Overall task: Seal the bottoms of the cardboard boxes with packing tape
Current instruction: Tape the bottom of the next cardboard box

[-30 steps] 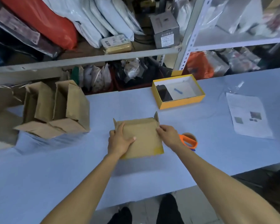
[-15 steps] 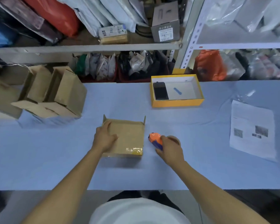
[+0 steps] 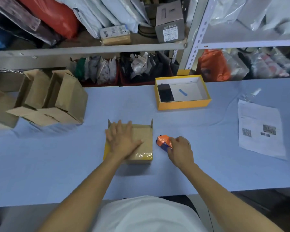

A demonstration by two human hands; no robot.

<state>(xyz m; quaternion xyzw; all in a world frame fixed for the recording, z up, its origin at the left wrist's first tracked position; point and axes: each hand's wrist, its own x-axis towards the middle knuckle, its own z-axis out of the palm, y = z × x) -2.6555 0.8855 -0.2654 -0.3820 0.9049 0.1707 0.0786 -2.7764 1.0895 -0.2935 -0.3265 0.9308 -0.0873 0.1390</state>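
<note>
— What's moved since a second ago?

— My right hand [image 3: 180, 152] has left the cardboard box [image 3: 141, 139] and is now curling round the tape dispenser [image 3: 164, 143], the orange and blue one sitting just right of the box on the blue table [image 3: 57, 164]. My left hand [image 3: 122, 139] has gone from gripping the box's edge to lying flat, fingers straight, pressing down on the upturned bottom.

— So where is the job standing?

— The box is sitting bottom-up at the near middle of the table, and I'm holding its flaps down. A shiny strip of tape [image 3: 143, 155] is already showing along the near edge, so I'm judging that I'm picking up the dispenser for a further strip.

— Anything waiting beyond it?

— Far left, several open cardboard boxes [image 3: 64, 101] are lying on their sides; whether their bottoms are taped I can't tell. Far right of centre, a yellow tray box [image 3: 182, 105] is sitting with a dark phone-like thing inside, and a printed sheet [image 3: 261, 128] is lying at the right.
</note>
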